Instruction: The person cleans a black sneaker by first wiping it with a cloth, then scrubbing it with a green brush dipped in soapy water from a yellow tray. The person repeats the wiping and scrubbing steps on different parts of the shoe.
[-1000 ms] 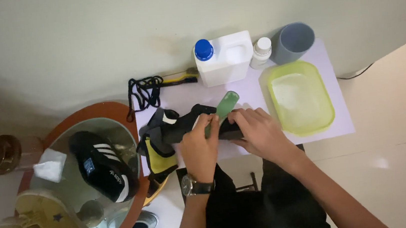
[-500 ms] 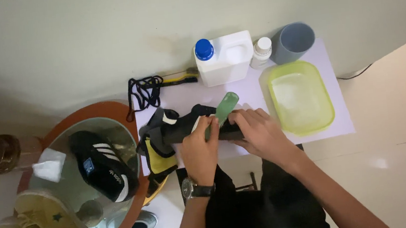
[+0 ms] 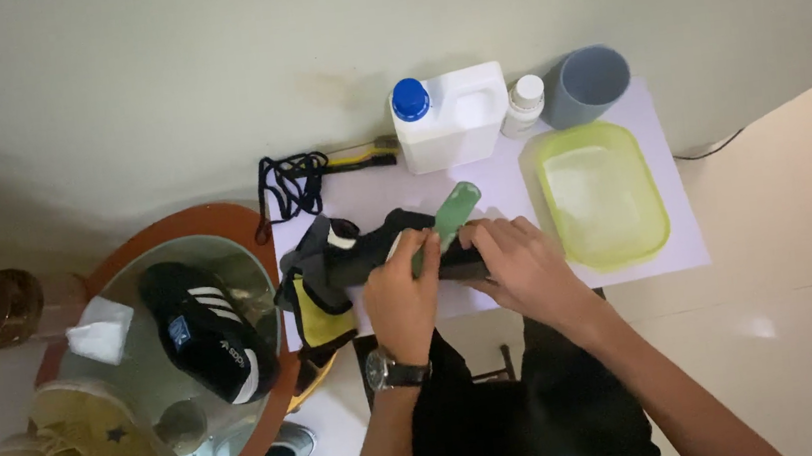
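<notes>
Black striped sneaker (image 3: pixel 204 330) on round glass side table (image 3: pixel 260 273), far left. Black shoe (image 3: pixel 348 254) lies mid-worktop (image 3: pixel 674 240). Left hand (image 3: pixel 401 299), fingers curled around green brush (image 3: pixel 446 224), presses it to shoe. Right hand (image 3: pixel 521 266), fingers closed over shoe's right end. White jug (image 3: pixel 450 118) behind; yellow-green basin (image 3: pixel 604 195) right.

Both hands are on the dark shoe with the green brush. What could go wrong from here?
The yellow-green plastic basin sits just beside the right hand; a wide stroke might knock it and slop what looks like liquid onto the white sheet. The left hand grips the green brush over the dark shoe, which lies near the front edge and could slide off. The black laces lie loose close by and might snag.
</notes>
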